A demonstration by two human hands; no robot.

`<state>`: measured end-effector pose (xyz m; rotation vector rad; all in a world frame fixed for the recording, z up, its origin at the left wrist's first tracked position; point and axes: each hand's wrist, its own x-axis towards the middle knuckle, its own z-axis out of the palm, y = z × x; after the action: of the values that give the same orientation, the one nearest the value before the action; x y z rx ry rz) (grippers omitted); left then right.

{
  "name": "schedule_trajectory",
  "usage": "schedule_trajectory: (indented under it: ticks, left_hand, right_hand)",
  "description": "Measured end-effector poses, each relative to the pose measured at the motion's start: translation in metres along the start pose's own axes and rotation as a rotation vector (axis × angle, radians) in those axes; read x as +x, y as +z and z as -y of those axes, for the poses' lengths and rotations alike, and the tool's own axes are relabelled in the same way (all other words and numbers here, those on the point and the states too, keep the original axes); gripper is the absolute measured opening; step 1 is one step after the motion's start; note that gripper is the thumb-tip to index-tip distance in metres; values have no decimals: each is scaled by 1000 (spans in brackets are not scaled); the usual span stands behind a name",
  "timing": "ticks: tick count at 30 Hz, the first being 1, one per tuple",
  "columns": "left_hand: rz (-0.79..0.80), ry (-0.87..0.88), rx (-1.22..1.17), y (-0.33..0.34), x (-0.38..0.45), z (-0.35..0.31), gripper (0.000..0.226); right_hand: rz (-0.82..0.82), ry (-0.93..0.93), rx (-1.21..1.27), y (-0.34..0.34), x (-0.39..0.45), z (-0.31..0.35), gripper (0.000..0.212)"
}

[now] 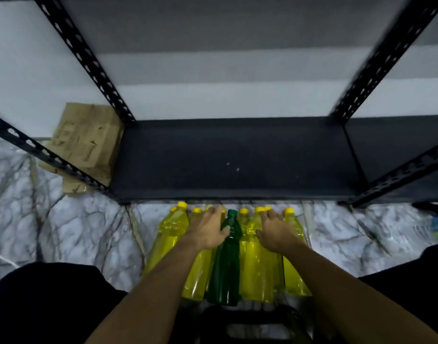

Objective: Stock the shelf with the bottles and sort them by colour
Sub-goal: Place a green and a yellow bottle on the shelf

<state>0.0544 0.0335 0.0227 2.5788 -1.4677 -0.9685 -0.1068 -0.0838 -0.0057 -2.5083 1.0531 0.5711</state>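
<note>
While the shelf (237, 157) sits bare mid-frame, my hands rest on floor bottles: left hand (209, 228) touching the green bottle (225, 264), right hand (275, 229) spread over yellow bottles (256, 266). Whether either grips, I can't tell; stocking looks unstarted.

Bottles (227, 256) lie side by side on the floor (76, 232) before the shelf (237, 157).

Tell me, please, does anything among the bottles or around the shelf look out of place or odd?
One green bottle stands in the middle of the yellow bottles, so the group is still mixed. All stand on the floor in front of the shelf, not on it. A creased cardboard sheet lies beside the shelf's left post. Nothing looks spilled.
</note>
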Motion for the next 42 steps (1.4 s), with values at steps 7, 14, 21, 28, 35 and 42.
schedule_trajectory:
  ticks: [7, 14, 21, 28, 35, 42]
  left_hand:
    - [44, -56, -38, 53, 6, -1, 57]
    - [73, -95, -47, 70, 7, 0, 58]
    - [89, -252, -67, 94, 4, -18, 79]
    - [41, -380, 159, 137, 7, -38, 92]
    - [62, -491, -56, 130, 18, -41, 108]
    - [-55, -486, -249, 99, 7, -38, 96]
  right_hand:
    - [103, 444, 484, 74, 2, 9, 122]
    - [186, 565, 675, 88, 14, 2, 123]
    - [219, 548, 715, 82, 13, -11, 114]
    - [196, 540, 763, 62, 1, -41, 117]
    - [60, 451, 940, 42, -6, -56, 102]
    - [38, 285, 914, 4, -12, -46, 97]
